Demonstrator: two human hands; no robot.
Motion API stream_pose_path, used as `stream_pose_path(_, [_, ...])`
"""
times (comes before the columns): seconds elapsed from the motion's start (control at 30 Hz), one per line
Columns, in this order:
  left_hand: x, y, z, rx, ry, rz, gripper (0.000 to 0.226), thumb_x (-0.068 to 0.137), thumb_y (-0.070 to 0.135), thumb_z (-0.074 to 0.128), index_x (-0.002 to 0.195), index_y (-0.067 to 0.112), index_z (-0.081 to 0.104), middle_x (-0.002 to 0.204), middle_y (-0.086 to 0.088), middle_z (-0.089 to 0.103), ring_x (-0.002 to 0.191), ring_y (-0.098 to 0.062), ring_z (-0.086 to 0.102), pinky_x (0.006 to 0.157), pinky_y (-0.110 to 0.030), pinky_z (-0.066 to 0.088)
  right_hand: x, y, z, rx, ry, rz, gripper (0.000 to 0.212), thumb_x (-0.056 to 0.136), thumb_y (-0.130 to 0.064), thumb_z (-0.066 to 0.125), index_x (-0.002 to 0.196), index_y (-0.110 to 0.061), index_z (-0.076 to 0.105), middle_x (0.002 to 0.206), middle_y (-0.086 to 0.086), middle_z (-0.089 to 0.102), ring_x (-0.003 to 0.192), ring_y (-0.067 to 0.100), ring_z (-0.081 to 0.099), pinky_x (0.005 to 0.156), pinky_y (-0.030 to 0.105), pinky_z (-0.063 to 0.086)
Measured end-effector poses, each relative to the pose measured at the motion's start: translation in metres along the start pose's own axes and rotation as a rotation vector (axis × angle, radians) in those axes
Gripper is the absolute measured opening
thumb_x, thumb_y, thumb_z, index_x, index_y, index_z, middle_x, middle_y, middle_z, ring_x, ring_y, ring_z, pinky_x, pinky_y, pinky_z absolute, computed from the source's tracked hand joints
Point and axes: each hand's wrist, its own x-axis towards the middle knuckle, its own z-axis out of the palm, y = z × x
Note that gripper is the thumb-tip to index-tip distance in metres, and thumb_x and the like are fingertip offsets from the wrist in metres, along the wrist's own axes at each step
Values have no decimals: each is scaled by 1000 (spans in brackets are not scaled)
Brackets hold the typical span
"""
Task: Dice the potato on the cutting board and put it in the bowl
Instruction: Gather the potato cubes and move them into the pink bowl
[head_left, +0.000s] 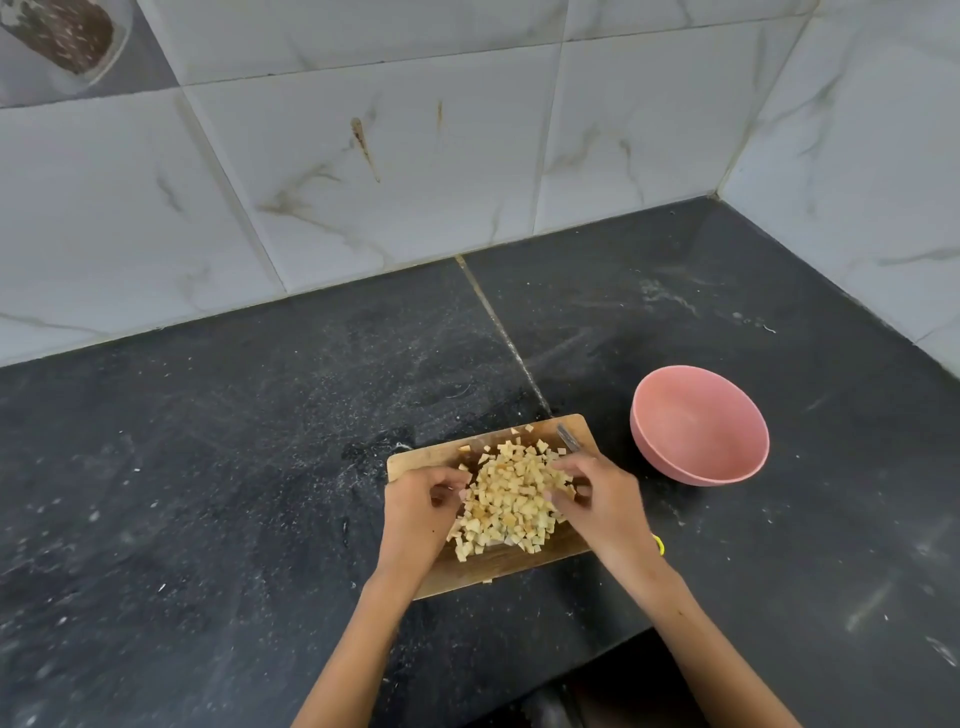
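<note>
Dark stone surface (218, 467), speckled and dusty, backed by marbled grey wall tiles (363, 171) that turn a corner on your right. A wooden board (415, 457) lies near the front edge.

Potato (506, 501): already diced, a loose heap of small pale cubes in the middle of the board, a few strays at its far and near edges. Pink bowl (698, 423): on the surface just beside the board, to the right, with nothing visible inside. A knife (569, 438) lies on the board's far right corner, its handle hidden behind your right hand; neither hand holds it.

Your left hand (421, 512) sits at the left flank of the heap, fingers curled in toward the cubes. Your right hand (597, 499) does the same from the right. Both look cupped against the pile, not clenched on anything; whether any cubes are already lifted, I cannot tell.

Judgement: cutting is finished, and the step in hand is gathering the dice for transfer. Next move calls for closing both hands under one portion, lifting it clear and carrying it right over the bowl's rim. Take modest handfuls; small cubes slip between fingers. Sweep up the strays last.
</note>
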Motion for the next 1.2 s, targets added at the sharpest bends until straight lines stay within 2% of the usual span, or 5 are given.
stream_pose_path(0.1, [0,-2,2,3,-1,24,28,79,-9,65,91,14,75,79,12,68,70,6,61,64,-3,45,-1,-12,8,-110,-174,-95,59,82,-31,73,135,-24,48,144,-5,44,136,11,35,109,22,27])
stream_pose_path(0.27, [4,-5,8,253,-75,177,54,72,-6,63,118,23,65,111,7,57,102,-15,54,88,-24,46,6,-30,30,-403,-405,-88,83,83,-38,71,149,-35,20,160,4,8,147,31,1,117,52,14])
stream_pose_path(0.4, [12,-5,8,319,-303,172,76,70,9,68,139,27,43,141,-2,41,132,-22,33,112,-35,26,13,-33,26,-479,-458,-98,76,84,-33,71,147,-33,30,157,7,12,145,36,9,114,52,25])
stream_pose_path(0.6, [18,1,15,359,-456,139,102,60,20,83,146,19,29,144,-2,28,134,-21,28,111,-34,28,25,-39,25,-515,-444,-81,69,79,-35,75,138,-30,39,143,12,24,134,40,24,105,49,39])
stream_pose_path(1.2, [34,22,22,342,-315,188,22,69,9,76,88,19,70,92,4,68,88,-13,61,73,-23,45,48,-34,7,-215,-387,-46,20,77,-7,74,92,-18,67,110,2,64,110,19,56,98,30,38])
